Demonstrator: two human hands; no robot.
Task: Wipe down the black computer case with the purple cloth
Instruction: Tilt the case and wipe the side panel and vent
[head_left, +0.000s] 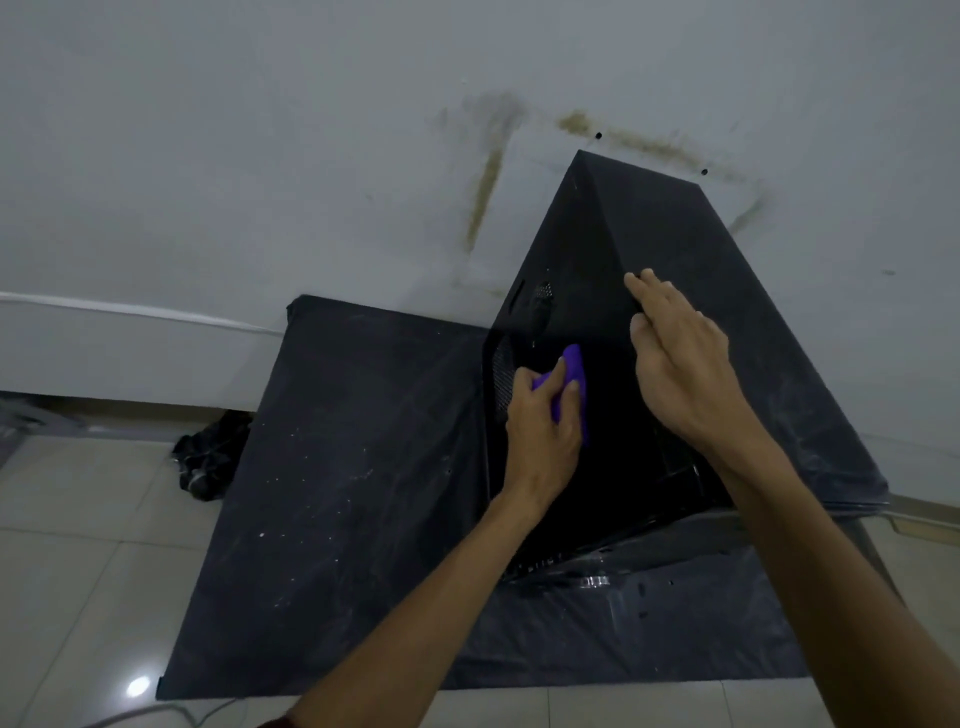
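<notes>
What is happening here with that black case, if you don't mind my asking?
A person is wiping the black computer case with a purple cloth. The left hand grips the cloth against the case's near face, while the right hand rests with straight fingers on its upper edge, apparently steadying it. A dusty black panel lies on the floor left of the case.

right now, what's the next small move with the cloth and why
Probably sweep the purple cloth upward along the black computer case, toward the mesh vent. The left hand holds the cloth against that dark face, and the right hand lies flat on the case's edge, seemingly steadying it for a stroke.
</notes>
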